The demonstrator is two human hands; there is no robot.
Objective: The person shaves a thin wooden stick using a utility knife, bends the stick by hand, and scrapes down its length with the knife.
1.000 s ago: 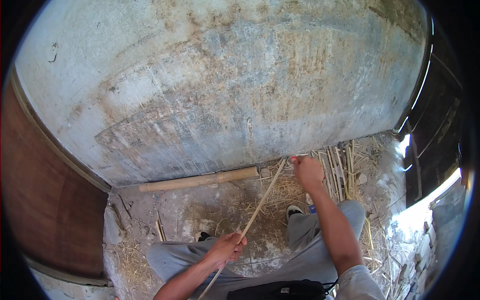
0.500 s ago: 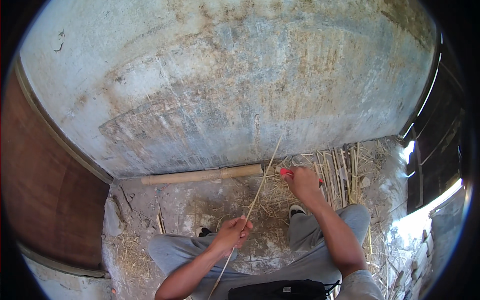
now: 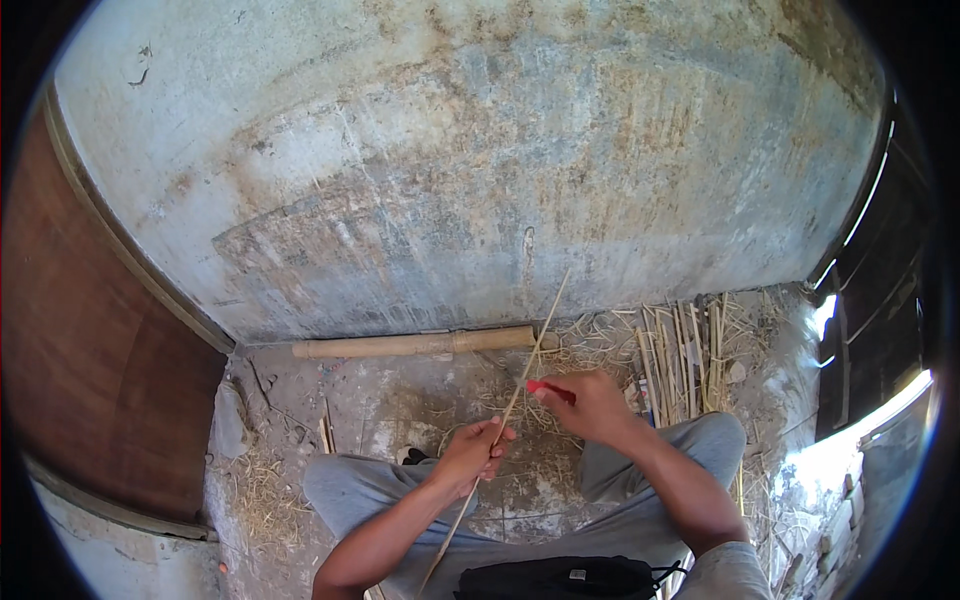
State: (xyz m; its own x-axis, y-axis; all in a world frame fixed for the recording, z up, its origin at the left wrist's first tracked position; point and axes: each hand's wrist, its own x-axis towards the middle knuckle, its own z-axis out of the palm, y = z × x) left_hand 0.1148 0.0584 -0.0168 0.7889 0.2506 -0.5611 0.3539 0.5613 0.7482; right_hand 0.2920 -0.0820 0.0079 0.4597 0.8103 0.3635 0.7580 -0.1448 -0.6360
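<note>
My left hand [image 3: 474, 455] is closed round a long thin bamboo strip [image 3: 532, 360], which slants from my lap up and away to the right. My right hand [image 3: 590, 405] grips a small red-handled knife [image 3: 550, 390]. Its pale tip is at the strip, a little beyond my left fingers; whether it touches cannot be made out. Part of the handle is hidden in my right fist.
A thick bamboo pole [image 3: 415, 344] lies along the base of the stained wall [image 3: 520, 150]. Several split bamboo sticks [image 3: 685, 360] are stacked at the right. Pale shavings [image 3: 258, 490] litter the floor. A black pouch [image 3: 555, 578] rests at my lap, and a brown door [image 3: 110, 350] stands left.
My right hand has come down and left, bringing the knife from beyond the strip's right side to the strip. My left hand keeps its hold, shifting slightly up. The view has turned slightly.
</note>
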